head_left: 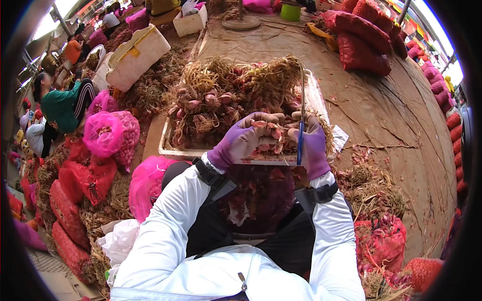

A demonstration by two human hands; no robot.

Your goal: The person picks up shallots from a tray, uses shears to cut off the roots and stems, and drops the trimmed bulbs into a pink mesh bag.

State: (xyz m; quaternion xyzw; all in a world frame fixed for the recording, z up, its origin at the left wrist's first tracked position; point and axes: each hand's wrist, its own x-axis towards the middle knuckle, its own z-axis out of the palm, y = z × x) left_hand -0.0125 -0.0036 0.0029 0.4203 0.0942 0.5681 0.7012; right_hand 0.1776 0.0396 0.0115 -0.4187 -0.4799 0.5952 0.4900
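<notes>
Both my hands wear purple gloves and work over a white foam tray heaped with shallots and their dry roots. My left hand grips a small bunch of shallots at the tray's near edge. My right hand holds blue-handled scissors upright, the blades pointing away from me beside the bunch. A dark basin of purple skins and trimmings sits in my lap below the hands.
Pink and red mesh sacks lie at my left, more red sacks at the far right. A white sack and a foam box stand behind the tray. A person in green sits at left. Brown tarp covers the ground.
</notes>
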